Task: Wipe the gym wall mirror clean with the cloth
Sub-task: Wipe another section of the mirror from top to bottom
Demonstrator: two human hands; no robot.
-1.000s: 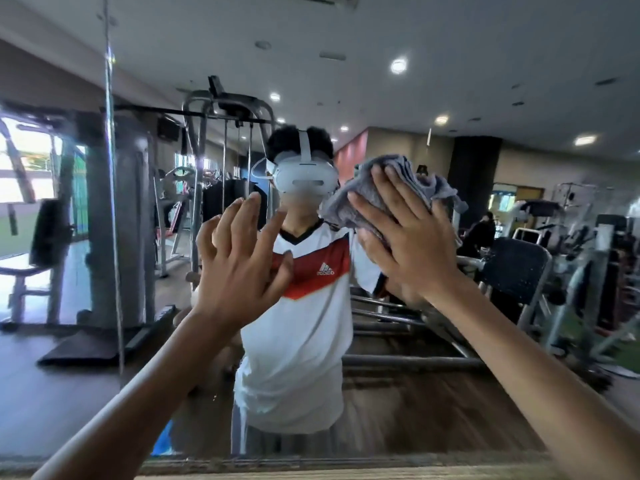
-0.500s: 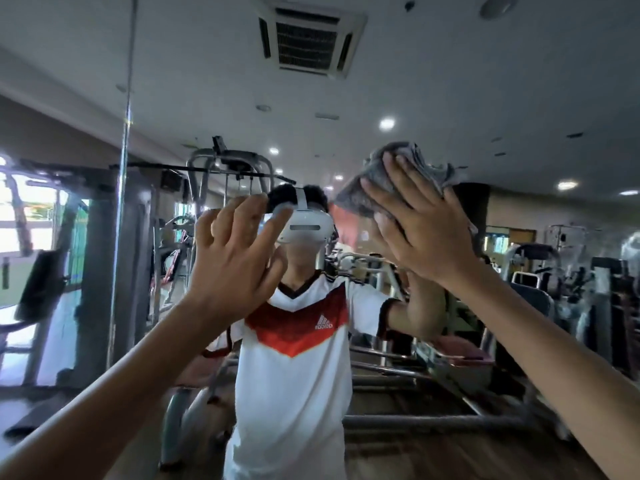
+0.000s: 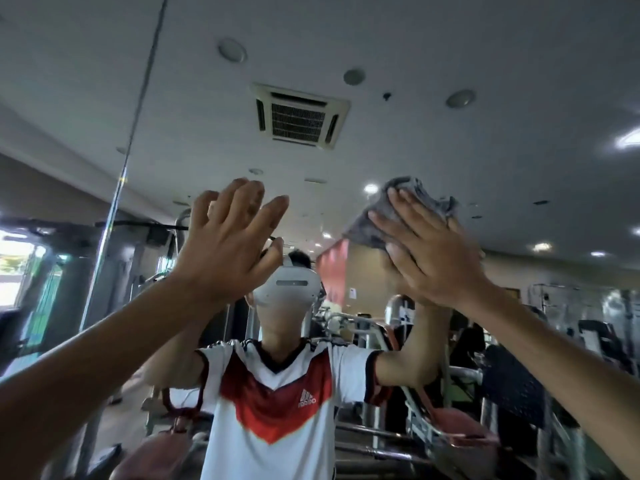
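Note:
The wall mirror (image 3: 450,98) fills the view and reflects the gym and a person in a white and red shirt. My right hand (image 3: 429,251) is raised high on the glass, flat, with straight fingers pressing a crumpled grey cloth (image 3: 412,206) against the mirror. The cloth sticks out above and to both sides of my fingers. My left hand (image 3: 228,247) is lifted to about the same height on the left, fingers spread and relaxed, holding nothing; whether it touches the glass I cannot tell.
A vertical seam (image 3: 121,174) between mirror panels runs down the left side. The reflection shows weight machines (image 3: 519,386) and a ceiling air vent (image 3: 298,116) behind me.
Both hands have risen up the mirror, the right one carrying the cloth upward, and my view has tilted up toward the ceiling's reflection.

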